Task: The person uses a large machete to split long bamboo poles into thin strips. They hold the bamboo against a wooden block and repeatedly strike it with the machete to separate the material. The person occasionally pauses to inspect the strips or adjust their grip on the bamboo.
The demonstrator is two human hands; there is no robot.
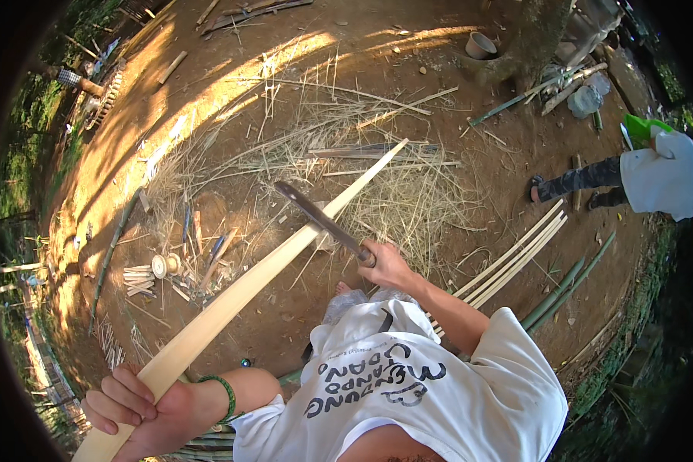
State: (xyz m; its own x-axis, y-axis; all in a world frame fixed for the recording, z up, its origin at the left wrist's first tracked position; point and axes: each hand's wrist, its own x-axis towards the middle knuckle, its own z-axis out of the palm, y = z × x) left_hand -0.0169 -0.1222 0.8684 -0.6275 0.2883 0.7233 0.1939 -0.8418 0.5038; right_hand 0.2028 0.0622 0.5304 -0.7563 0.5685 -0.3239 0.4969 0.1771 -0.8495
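My left hand (150,412), with a green woven band at its wrist, is wrapped round the near end of a long, pale bamboo strip (227,309). The strip slants away from me to the far right and narrows toward its far end. Closed round the wooden handle of a machete (309,208) is my right hand (388,267). Its dark blade lies across the strip about two thirds of the way along; whether it cuts in, I cannot tell. A small wooden block (328,242) shows partly under the strip there.
Bamboo shavings (423,204) litter the dirt beyond the strip. Several split strips (520,254) and green bamboo poles (560,296) lie at right. Short wooden pieces (138,279) and a spool-like piece (165,266) lie left. A person (654,173) stands far right; a pot (481,45) lies beyond.
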